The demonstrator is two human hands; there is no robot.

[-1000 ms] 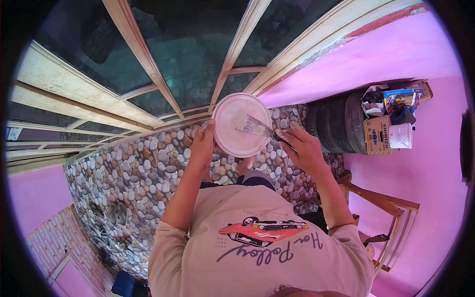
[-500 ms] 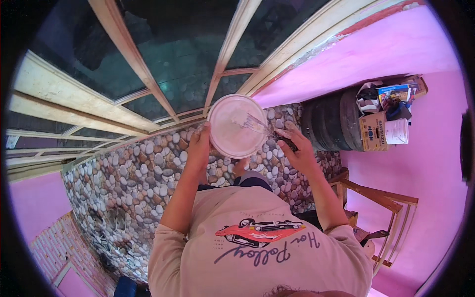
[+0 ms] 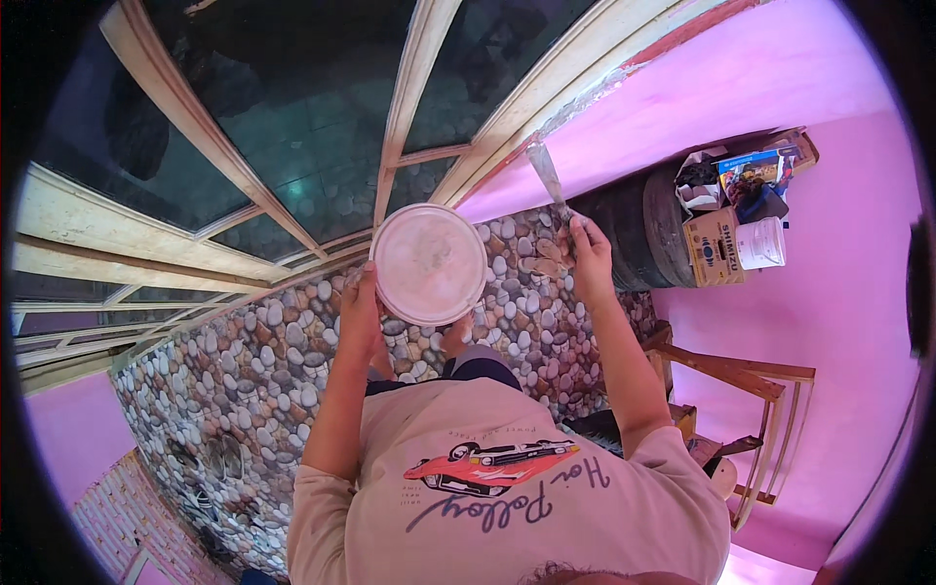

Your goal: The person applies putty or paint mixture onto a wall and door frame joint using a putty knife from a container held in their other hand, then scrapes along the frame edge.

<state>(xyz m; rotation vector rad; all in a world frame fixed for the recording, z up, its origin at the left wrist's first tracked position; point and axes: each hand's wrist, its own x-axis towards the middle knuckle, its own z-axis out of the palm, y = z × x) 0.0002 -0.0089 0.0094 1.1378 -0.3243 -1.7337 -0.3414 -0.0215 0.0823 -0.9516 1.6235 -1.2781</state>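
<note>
Pebble wall (image 3: 244, 370), one round lid (image 3: 429, 263), one putty knife (image 3: 547, 177), two hands

1 head view, looking steeply down, close over hands.

A floor (image 3: 292, 370) of rounded pebbles in grey, brown and cream runs beneath a wooden-framed glass door. A dark barrel (image 3: 639, 229) stands on the floor by the pink wall, its top carrying a cardboard box (image 3: 717, 244), a white tub (image 3: 762, 244) and assorted packets. A wooden chair frame (image 3: 751, 390) stands on the floor just beside the barrel.
</note>
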